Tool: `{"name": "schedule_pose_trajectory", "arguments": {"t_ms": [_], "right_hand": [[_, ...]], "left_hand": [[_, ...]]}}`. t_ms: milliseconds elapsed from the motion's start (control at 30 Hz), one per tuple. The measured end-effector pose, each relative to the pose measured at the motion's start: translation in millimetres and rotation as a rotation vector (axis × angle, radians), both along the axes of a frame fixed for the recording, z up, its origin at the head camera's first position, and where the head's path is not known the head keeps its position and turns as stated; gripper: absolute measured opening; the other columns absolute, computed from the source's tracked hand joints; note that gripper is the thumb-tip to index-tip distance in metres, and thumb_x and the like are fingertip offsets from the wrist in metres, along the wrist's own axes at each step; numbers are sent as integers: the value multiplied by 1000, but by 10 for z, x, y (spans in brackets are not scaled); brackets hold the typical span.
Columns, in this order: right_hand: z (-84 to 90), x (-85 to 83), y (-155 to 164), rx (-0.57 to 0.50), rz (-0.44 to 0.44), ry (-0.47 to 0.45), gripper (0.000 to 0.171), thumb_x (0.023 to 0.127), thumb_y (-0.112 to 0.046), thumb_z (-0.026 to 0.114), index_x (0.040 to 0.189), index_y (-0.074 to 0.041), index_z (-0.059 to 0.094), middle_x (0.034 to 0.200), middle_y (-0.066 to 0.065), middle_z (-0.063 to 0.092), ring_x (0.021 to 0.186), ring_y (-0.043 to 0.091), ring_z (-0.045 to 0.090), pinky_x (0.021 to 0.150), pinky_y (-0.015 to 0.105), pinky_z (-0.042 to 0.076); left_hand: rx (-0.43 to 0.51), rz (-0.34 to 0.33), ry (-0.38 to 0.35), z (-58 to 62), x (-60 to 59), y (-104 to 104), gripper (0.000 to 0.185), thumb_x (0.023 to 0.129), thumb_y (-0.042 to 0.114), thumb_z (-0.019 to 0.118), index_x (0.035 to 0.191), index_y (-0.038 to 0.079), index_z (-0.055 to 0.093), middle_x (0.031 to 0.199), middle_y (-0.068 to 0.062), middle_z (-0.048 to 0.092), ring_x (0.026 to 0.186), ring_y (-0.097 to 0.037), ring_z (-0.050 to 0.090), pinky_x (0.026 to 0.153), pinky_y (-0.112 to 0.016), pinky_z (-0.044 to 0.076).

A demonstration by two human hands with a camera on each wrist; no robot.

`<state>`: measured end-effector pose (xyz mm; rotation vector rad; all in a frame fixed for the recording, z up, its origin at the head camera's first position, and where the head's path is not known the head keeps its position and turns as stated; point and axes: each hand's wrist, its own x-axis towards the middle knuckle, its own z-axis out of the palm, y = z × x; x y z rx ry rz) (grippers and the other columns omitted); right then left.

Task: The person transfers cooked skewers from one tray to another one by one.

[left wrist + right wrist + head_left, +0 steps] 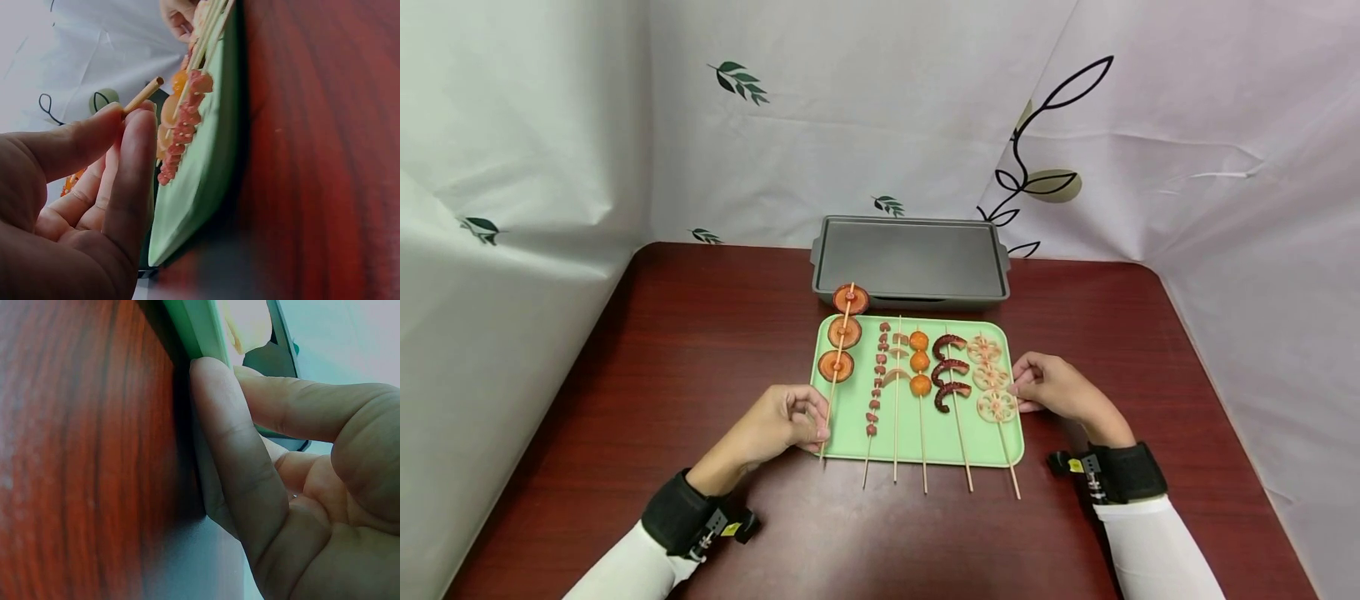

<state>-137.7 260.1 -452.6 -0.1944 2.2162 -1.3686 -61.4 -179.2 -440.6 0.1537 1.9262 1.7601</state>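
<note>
My left hand (786, 421) pinches the bare lower stick of a mushroom skewer (840, 350), which carries three round brown-rimmed slices. In the left wrist view the stick's end (145, 95) pokes out between thumb and forefinger. The skewer is over the left side of a light green tray (850, 433), its top slice overlapping the grill plate's front edge. At the tray's right edge my right hand (1051, 385) grips the rim between thumb and fingers. On the tray lie a skewer of small red meat pieces (877, 383), orange balls (920, 362), octopus tentacles (951, 372) and lotus root slices (992, 375).
Behind the tray stands a dark grey rectangular grill plate (912, 257) with side handles. Another skewer with pale curved pieces (896, 377) lies between the meat and the balls. Several stick ends overhang the tray's front. White patterned cloth (850, 108) surrounds the reddish-brown table (715, 333).
</note>
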Motion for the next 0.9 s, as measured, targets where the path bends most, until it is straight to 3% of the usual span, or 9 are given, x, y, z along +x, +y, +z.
{"name": "schedule_pose_trajectory", "arguments": {"t_ms": [433,900], "right_hand": [[25,-8,-11,-2,-1,-6,20,97,5,62,111,14,52,91,17,63,73,14,70,69,30,65],[17,2,-8,-1,-6,-8,20,97,5,62,112,14,52,91,17,64,73,14,70,69,30,65]], "left_hand": [[-28,-27,-54,-23,179,7,20,85,-15,70,100,-20,59,79,-6,68,70,-17,72,67,-35,66],[-4,34,-135,-40,194,16,21,88,-13,68,105,-20,58,81,-10,65,69,-15,71,65,-30,65]]}}
